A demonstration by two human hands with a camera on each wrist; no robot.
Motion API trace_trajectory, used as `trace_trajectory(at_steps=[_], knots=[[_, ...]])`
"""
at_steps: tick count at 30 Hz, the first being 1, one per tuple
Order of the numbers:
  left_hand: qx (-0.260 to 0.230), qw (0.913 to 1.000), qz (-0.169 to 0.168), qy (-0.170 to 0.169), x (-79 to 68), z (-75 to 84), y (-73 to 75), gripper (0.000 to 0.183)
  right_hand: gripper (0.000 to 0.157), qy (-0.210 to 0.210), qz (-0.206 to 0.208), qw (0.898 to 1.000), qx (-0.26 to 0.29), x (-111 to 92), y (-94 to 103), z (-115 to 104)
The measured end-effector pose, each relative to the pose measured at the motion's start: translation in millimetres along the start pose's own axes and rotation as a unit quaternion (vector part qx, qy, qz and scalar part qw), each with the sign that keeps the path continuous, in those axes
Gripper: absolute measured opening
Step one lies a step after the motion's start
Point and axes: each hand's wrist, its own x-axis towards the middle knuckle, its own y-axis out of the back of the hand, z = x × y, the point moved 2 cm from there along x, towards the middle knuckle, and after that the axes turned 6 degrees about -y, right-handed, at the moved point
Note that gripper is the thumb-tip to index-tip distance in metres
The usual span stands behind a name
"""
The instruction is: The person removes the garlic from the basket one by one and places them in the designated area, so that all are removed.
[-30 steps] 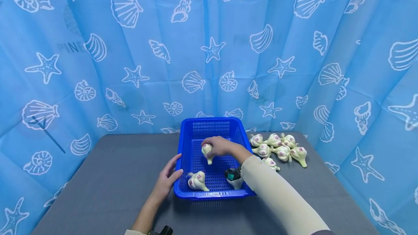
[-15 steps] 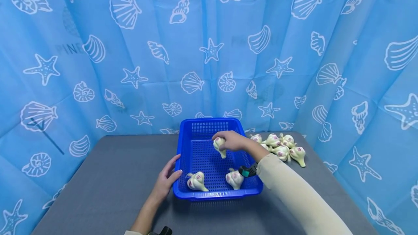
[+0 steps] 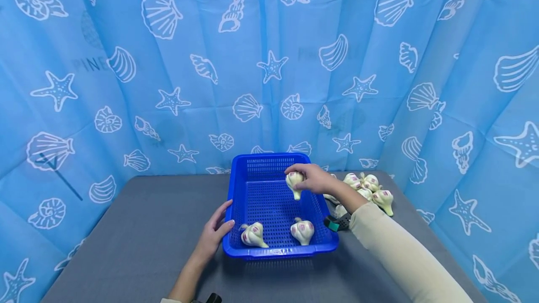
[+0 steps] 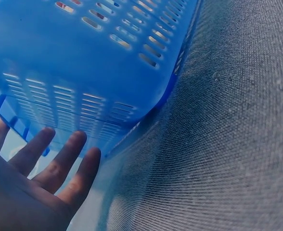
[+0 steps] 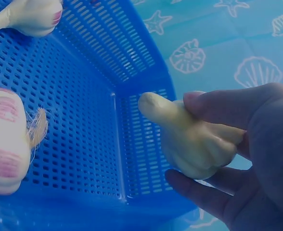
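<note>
My right hand (image 3: 315, 179) grips a garlic bulb (image 3: 293, 181) over the right side of a blue plastic basket (image 3: 236, 191). In the right wrist view, thumb and fingers pinch the bulb (image 5: 194, 144), its stem end pointing away from the palm. Two more bulbs lie inside at the near end: one garlic bulb (image 3: 253, 235) at left, another garlic bulb (image 3: 302, 231) at right. At the basket's left rim rests my left hand (image 3: 210, 234). The left wrist view shows its fingers (image 4: 59, 168) relaxed and extended along the slotted outer wall.
Several garlic bulbs (image 3: 370, 182) sit in a group on the grey tabletop (image 3: 168, 228) right of the basket, partly hidden by the right arm. A blue curtain (image 3: 269, 106) with shell and starfish prints hangs behind the table and at its sides.
My right hand has moved right and slightly up with its garlic bulb, from the basket's middle toward its right wall. The near right bulb is now uncovered. The left hand stays put.
</note>
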Motion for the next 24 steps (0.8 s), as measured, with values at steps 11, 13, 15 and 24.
trace_trajectory(at_steps=[11, 13, 15, 24], knots=[[-0.006, 0.9999, -0.006, -0.006, -1.8, 3.3, -0.6, 0.054, 0.047, -0.021, 0.087, 0.996, -0.01, -21.3, 16.4, 13.9], [-0.008, 0.9999, -0.007, -0.008, -2.1, 3.1, -0.9, 0.054, 0.048, -0.032, 0.096, 0.995, -0.013, -25.9, 18.8, 17.0], [-0.009, 0.9999, -0.007, -0.01, -2.1, 2.7, -1.0, 0.054, 0.048, -0.041, 0.104, 0.994, -0.013, -30.9, 21.7, 20.4], [-0.001, 1.0, -0.002, -0.009, 0.0, -1.9, -0.1, 0.054, 0.042, -0.034, 0.159, 0.987, 0.001, -54.1, 33.1, 41.4]])
